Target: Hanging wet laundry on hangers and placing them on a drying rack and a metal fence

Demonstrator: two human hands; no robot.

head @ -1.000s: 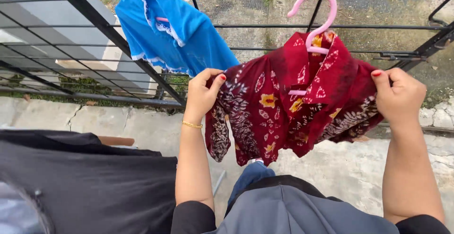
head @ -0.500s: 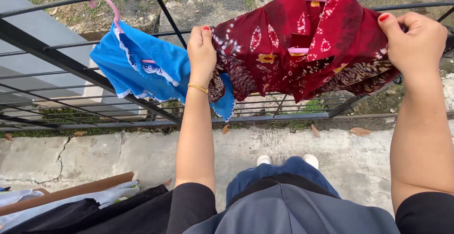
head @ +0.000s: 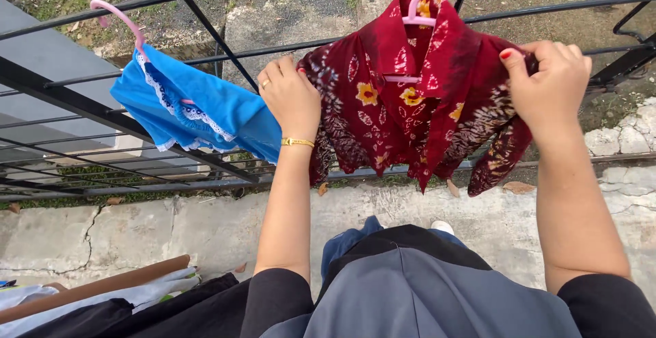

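Head camera, looking down. Both bare hands hold a dark red batik-patterned shirt (head: 417, 99) with yellow flowers, spread between them at the picture's twelve to two o'clock. The left hand (head: 292, 99), wearing a ring and a thin gold bracelet, pinches the shirt's left edge; the right hand (head: 549, 82) grips its right shoulder, fingers closed on cloth. The shirt hangs on a pink plastic hanger (head: 420, 10) hooked over a black metal railing (head: 205, 20). At ten o'clock, just beside the left hand, a bright blue lace-trimmed garment (head: 205, 113) hangs on another pink hanger (head: 119, 20).
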